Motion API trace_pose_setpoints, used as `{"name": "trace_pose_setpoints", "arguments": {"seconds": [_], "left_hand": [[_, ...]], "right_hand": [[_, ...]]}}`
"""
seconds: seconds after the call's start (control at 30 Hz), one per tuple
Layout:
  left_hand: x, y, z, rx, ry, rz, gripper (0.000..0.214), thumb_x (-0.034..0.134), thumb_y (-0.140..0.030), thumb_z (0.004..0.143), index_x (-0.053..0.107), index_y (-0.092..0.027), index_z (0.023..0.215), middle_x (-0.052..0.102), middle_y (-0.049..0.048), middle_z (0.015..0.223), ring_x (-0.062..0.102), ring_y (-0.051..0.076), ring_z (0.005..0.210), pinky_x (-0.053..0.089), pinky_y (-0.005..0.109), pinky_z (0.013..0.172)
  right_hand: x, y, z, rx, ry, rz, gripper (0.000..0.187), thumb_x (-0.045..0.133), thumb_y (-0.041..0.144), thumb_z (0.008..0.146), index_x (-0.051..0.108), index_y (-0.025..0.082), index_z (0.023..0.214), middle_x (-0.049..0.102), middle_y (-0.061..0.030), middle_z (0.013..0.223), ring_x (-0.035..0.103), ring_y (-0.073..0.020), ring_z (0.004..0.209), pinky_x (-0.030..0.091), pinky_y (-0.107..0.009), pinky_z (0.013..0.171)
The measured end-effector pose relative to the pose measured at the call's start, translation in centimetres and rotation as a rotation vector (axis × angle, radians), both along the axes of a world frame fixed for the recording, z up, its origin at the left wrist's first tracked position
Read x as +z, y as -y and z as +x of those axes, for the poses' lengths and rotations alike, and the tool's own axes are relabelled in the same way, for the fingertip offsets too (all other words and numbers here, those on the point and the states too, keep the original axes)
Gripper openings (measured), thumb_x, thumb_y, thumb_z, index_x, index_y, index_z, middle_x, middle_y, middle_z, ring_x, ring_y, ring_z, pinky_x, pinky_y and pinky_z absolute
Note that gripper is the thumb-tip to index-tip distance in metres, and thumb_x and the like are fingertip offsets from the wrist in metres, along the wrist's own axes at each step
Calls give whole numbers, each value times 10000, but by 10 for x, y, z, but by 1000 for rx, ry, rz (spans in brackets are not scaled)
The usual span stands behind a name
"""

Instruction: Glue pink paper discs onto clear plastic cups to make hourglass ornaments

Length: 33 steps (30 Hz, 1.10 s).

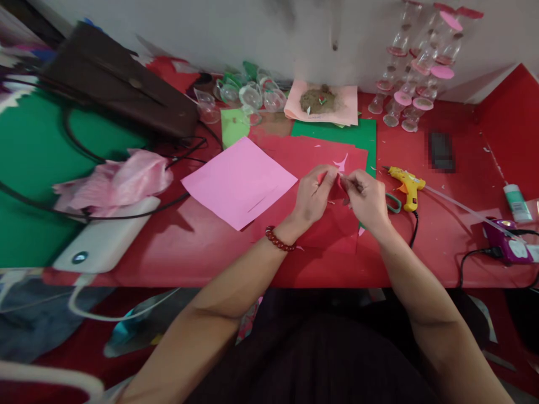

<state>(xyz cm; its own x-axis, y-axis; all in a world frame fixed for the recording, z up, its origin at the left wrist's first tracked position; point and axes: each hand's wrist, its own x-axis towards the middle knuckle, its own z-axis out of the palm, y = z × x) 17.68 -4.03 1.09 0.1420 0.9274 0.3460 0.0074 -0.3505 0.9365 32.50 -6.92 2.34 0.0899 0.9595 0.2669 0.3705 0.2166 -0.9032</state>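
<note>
My left hand [314, 193] and my right hand [365, 197] meet over the red paper sheets [290, 224], both closed in a pinch. Between their fingertips is a small red paper piece [342, 188], mostly hidden by the fingers. Just beyond the fingertips shows a pink paper scrap [342, 163]. A square pink sheet [240, 182] lies left of my left hand. Beside my right hand, the green handle of what looks like scissors [394, 203] sticks out. Farther right rests a yellow glue gun [406, 185] with a long glue stick in its back.
Clear plastic hourglass shapes [404, 98] stand stacked at the back right. Clear plastic pieces [251, 96] and sand on pink paper [322, 101] lie along the wall. A dark bag [122, 84], white power bank [107, 241] and cables fill the left; a purple power strip [507, 241] sits right.
</note>
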Motion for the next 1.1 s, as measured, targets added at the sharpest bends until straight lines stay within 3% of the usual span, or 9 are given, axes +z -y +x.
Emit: {"name": "trace_pose_setpoints", "arguments": {"seconds": [0.27,0.57,0.73,1.1], "left_hand": [[7,2,1,-29,128,-12,593,530,-762,990,645,-239,735,649,36,771,598,176,744,530,342,815],[7,8,-4,26,-14,74,540,558,-744,983,722,-250,840,711,61,879,617,206,840,511,369,874],[6,8,-2,20,-6,78,560,540,-752,987,688,-244,805,703,54,852,613,199,814,518,365,865],[4,3,-1,5,81,11,582,562,-763,973,665,-240,739,657,29,773,604,170,750,524,325,767]], "right_hand": [[4,2,-5,79,-202,-41,428,622,640,974,557,257,796,586,29,681,544,-110,527,436,-274,514],[14,4,-3,56,27,53,529,611,666,988,467,246,702,413,54,594,369,-104,549,316,-287,545],[7,-1,-3,162,-72,-11,617,538,795,969,427,253,695,361,53,602,378,-116,554,320,-280,537],[3,1,-3,192,26,32,338,500,453,1068,419,272,794,475,37,667,454,-148,602,393,-303,603]]}}
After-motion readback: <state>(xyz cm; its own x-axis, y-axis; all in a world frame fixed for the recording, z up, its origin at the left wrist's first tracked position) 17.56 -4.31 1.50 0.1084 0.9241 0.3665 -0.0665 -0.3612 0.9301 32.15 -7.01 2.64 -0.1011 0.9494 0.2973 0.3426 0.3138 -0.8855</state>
